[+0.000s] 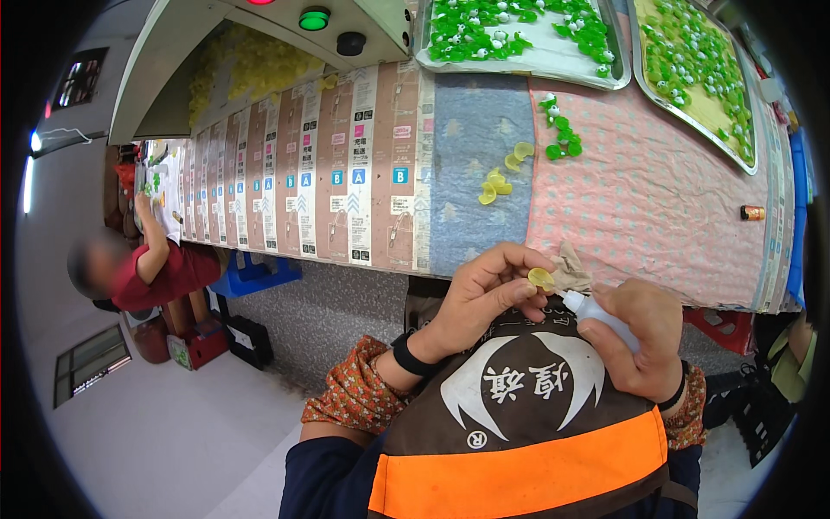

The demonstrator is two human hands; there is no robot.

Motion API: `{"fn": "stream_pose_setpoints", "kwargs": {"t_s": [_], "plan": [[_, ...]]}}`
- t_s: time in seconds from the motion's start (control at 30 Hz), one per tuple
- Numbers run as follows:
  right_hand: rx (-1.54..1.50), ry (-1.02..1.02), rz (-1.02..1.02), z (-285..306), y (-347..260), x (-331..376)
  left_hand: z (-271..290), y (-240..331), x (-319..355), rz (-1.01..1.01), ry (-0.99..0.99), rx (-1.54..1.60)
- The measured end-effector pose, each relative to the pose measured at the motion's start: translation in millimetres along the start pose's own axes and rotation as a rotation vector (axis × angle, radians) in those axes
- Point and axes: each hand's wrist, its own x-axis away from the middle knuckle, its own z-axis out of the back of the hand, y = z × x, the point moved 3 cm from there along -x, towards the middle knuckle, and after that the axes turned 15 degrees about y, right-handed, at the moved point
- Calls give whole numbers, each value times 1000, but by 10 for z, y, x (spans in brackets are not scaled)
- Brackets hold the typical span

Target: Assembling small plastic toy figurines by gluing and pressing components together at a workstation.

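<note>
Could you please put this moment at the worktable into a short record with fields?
Left grip: pinching a small yellow piece
Right grip: holding a white squeeze bottle, nozzle toward that piece; contact unclear
Between them: crumpled beige cloth at the table edge
Blue covering: loose yellow pieces
Pink covering: loose green pieces
Far side: left tray and right tray, both bearing green pieces
Co-worker: person in red, far left
</note>
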Motion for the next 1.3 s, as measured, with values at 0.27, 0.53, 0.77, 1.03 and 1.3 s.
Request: {"fn": "stream_pose_setpoints", "kwargs": {"t_s": [0.27, 0.53, 0.77, 1.03, 1.3], "plan": [[-1, 67, -22, 29, 5, 25, 5, 3, 8, 63, 34, 37], [1, 107, -44, 39, 23, 63, -47, 107, 69, -55, 228, -175], [4, 117, -18, -4, 55, 88, -105, 152, 110, -39, 270, -218], [49, 90, -17, -52, 80, 113, -123, 133, 125, -69, 284, -226], [18, 93, -35, -39, 84, 121, -96, 100, 114, -1, 267, -133]]}}
